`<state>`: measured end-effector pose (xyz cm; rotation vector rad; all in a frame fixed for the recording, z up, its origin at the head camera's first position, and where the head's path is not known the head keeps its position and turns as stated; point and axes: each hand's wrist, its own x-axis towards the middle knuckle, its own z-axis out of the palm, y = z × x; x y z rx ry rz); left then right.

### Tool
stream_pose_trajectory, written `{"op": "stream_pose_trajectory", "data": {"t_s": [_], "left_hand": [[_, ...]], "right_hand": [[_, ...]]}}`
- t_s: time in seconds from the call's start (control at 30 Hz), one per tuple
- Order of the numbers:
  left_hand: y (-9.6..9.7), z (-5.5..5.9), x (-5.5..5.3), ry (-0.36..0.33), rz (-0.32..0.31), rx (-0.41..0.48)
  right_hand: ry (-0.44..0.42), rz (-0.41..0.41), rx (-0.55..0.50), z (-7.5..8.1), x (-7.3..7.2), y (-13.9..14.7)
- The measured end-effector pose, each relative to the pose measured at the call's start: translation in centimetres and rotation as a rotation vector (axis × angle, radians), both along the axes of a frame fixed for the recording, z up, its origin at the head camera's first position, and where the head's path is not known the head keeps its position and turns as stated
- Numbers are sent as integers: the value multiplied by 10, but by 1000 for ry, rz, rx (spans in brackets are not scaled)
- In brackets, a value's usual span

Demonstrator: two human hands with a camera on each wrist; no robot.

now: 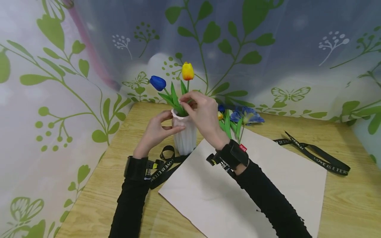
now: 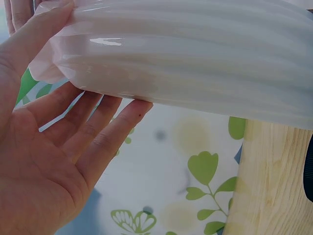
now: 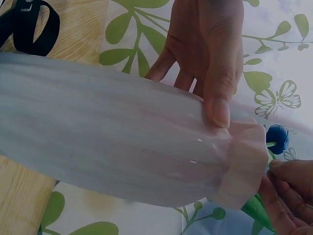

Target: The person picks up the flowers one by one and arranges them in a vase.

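Observation:
A white ribbed vase (image 1: 185, 137) with a wavy rim stands upright on the table. My left hand (image 1: 155, 131) grips it just below the rim, thumb across the near side and fingers along the other. Out of its mouth rise a blue tulip (image 1: 158, 83) and a yellow-orange tulip (image 1: 188, 71) with green leaves (image 1: 174, 97). Just above the rim, my right hand (image 1: 205, 111) pinches at the tulip greenery with thumb and fingertips; which stem or leaf lies between them I cannot tell. In the right wrist view the pinching fingertips (image 3: 276, 169) are beside the rim.
Behind my right hand lie more artificial flowers (image 1: 247, 115) with green leaves. A large pale sheet (image 1: 268, 172) covers the middle of the wooden table (image 1: 351, 201). Black lettered ribbon (image 1: 330, 165) lies at the right, and another length (image 1: 166, 168) near the vase's foot. Patterned cloth hangs behind.

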<state>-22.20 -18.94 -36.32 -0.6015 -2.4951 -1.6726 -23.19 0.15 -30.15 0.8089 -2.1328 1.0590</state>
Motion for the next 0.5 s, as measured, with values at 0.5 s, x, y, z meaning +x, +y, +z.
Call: {"op": "stream_pose_trajectory", "data": {"t_s": [0.5], "left_hand": [[-1, 2, 1, 2, 24, -22]], "right_hand": [[75, -131, -126, 13, -14, 55]]}}
